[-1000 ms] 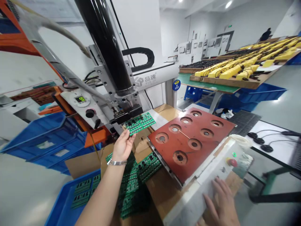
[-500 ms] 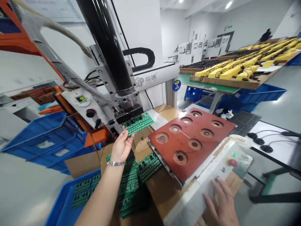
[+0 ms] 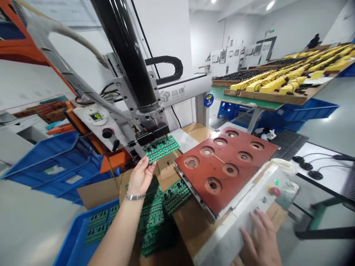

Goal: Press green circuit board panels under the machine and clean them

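My left hand (image 3: 141,175) pinches the near corner of a green circuit board (image 3: 163,147) between thumb and fingers. The board is under the black head (image 3: 152,133) of the machine, and its surface carries rows of small parts. Below my wrist lies a pile of more green circuit boards (image 3: 155,214). Resting on the white front panel (image 3: 238,221) of the machine, my right hand (image 3: 260,236) has its fingers apart and holds nothing. A red button (image 3: 274,191) and a green light sit on that panel, beyond the fingertips. The red plate (image 3: 194,177) with round recesses lies between my hands.
A blue bin (image 3: 69,236) with circuit boards stands at lower left, and stacked blue crates (image 3: 41,159) behind it. Yellow parts with black cables (image 3: 266,83) cover a table at the back right. A grey control box (image 3: 97,123) hangs left of the machine head.
My left hand has shifted slightly left and down, and the circuit board it holds has moved and turned a little with it. My right hand stays nearly where it was.
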`<move>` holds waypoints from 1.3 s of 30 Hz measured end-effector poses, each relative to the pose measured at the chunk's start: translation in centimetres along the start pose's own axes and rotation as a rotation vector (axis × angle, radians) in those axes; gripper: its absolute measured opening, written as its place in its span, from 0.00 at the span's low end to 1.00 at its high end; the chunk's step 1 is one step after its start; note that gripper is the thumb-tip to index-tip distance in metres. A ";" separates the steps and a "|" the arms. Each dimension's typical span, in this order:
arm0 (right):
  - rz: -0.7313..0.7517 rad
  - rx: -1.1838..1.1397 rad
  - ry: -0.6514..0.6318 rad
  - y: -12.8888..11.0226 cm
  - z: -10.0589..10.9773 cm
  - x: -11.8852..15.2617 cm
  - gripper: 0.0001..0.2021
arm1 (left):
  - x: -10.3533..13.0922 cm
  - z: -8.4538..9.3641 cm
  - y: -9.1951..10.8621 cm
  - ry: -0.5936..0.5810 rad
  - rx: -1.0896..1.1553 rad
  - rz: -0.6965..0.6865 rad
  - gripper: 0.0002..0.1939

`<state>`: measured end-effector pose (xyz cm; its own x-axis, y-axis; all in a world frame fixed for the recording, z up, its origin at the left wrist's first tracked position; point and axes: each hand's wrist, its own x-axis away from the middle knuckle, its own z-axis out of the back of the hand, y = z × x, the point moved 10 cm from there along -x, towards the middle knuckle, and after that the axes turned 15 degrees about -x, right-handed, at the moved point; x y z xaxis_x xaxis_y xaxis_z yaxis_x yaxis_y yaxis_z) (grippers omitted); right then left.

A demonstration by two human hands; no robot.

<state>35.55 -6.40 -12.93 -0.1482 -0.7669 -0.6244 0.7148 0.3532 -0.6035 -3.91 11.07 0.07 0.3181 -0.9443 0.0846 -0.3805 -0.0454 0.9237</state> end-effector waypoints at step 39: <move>0.013 0.004 0.013 -0.8 0.4 -0.5 0.28 | 0.6 -0.1 0.3 0.028 0.021 -0.009 0.13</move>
<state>35.29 -6.49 -11.94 -0.1475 -0.7550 -0.6390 0.7197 0.3612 -0.5930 -3.77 10.51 0.44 0.3460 -0.9342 0.0868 -0.3956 -0.0614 0.9164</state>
